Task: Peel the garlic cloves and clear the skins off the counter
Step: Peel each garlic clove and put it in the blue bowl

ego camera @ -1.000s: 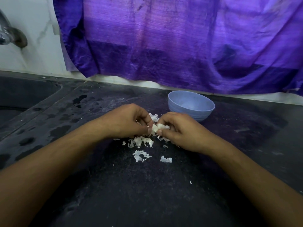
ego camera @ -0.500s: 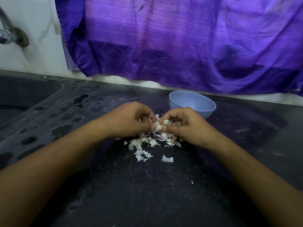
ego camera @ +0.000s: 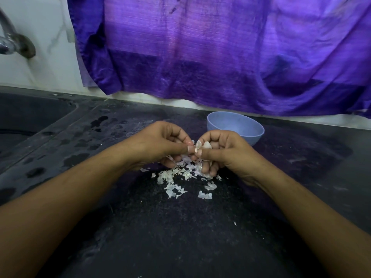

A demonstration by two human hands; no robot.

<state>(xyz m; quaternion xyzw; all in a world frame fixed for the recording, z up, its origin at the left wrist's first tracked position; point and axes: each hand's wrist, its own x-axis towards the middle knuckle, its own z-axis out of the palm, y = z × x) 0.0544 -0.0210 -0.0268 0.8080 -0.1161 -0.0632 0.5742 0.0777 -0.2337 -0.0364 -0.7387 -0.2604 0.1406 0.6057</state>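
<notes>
A white garlic clove (ego camera: 206,145) is pinched in my right hand (ego camera: 224,151), raised a little above the dark counter (ego camera: 180,227). My left hand (ego camera: 158,144) faces it, thumb and forefinger pinching a flap of the garlic clove's skin (ego camera: 197,145). Under and in front of both hands lies a scatter of white garlic skins (ego camera: 176,182) on the counter. A light blue bowl (ego camera: 247,128) stands just behind my right hand; what it holds is hidden by its rim.
A sink basin (ego camera: 30,117) is sunk into the counter at the left, with a metal tap (ego camera: 12,43) on the white wall above it. Water spots (ego camera: 76,159) mark the counter beside the sink. A purple cloth (ego camera: 220,53) hangs along the back wall.
Both hands have lifted from the counter with the clove between them. More loose skins now show on the counter beneath the hands.
</notes>
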